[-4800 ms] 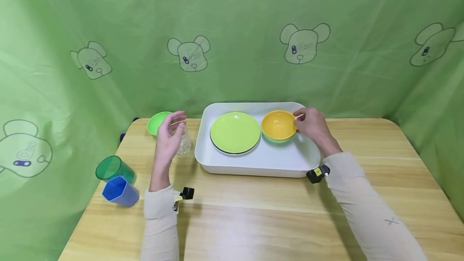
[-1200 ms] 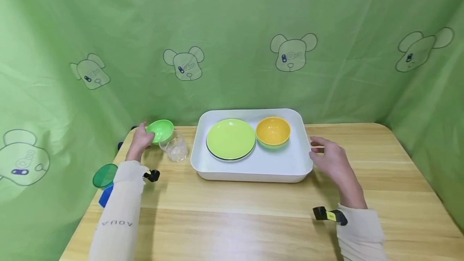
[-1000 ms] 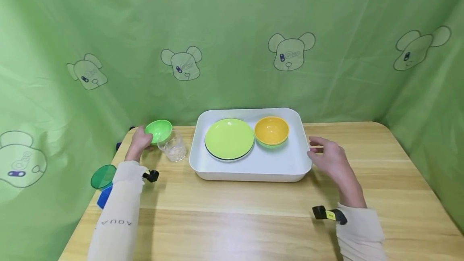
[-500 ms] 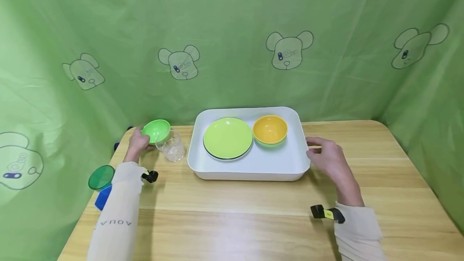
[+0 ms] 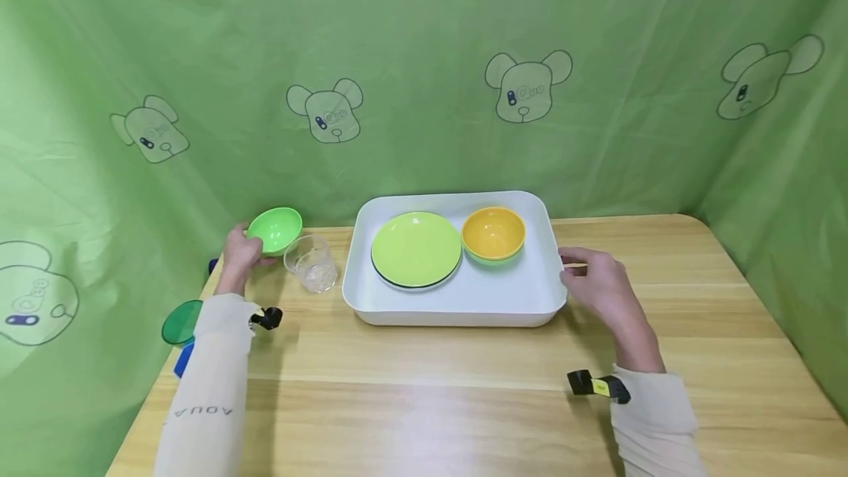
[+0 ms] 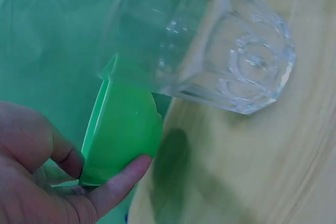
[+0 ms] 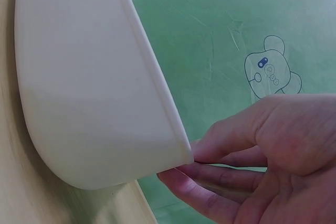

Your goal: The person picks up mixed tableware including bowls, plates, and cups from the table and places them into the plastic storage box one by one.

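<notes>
Pinched by its rim in my left hand (image 5: 241,252) is a bright green bowl (image 5: 276,230); the left wrist view shows it tipped on its side, clear of the wooden table. Just right of it stands a clear faceted cup (image 5: 314,267), which overlaps the bowl in the left wrist view. My right hand (image 5: 599,282) pinches the right rim of a white tray (image 7: 100,87) between thumb and fingers. Inside the tray, a lime-green plate (image 5: 416,250) lies on a darker-edged one, and an orange bowl (image 5: 493,232) is nested in a light green bowl (image 5: 493,262).
A green tumbler (image 5: 181,324) and a blue cup (image 5: 183,361) stand at the table's left edge, partly behind the left sleeve. Green curtain (image 5: 424,72) hangs along the table's back and sides. Bare wooden tabletop (image 5: 424,396) lies in front of the tray.
My right hand has gone from the orange bowl to the tray's right rim. My left hand has left the clear cup's side, taken the green bowl and raised it slightly leftward.
</notes>
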A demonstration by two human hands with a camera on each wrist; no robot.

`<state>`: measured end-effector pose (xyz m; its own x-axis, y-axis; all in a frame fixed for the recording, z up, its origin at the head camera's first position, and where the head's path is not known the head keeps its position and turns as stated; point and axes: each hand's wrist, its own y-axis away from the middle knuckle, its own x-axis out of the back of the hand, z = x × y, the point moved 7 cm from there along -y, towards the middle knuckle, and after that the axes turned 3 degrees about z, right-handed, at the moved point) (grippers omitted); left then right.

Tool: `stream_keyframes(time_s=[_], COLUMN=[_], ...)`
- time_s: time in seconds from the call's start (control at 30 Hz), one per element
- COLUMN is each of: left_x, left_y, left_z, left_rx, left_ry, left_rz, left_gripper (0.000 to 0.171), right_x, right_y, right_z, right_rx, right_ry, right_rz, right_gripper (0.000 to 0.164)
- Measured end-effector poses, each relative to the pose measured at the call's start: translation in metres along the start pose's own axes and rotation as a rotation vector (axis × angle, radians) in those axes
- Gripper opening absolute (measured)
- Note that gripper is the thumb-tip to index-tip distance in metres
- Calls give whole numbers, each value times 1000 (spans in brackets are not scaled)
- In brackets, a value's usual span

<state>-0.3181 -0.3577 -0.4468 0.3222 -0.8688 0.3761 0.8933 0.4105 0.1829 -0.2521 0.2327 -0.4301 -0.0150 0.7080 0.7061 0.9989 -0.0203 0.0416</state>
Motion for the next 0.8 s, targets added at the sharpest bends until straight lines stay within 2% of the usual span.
stream_keyframes(time_s=[0.3, 0.47, 0.8], left_x=[11, 12, 11], left_y=[5, 12, 20], left_z=[31, 48, 54], left_rx=[-65, -91, -68], left_ry=[60, 70, 68], left_rz=[11, -4, -24], left_gripper=[81, 79, 82], right_x=[-1, -1, -2], right_y=[0, 0, 0], right_z=[0, 0, 1], right_rx=[-8, -16, -7], right_ry=[-10, -10, -17], right_rz=[-17, -16, -21], right_gripper=[48, 49, 49])
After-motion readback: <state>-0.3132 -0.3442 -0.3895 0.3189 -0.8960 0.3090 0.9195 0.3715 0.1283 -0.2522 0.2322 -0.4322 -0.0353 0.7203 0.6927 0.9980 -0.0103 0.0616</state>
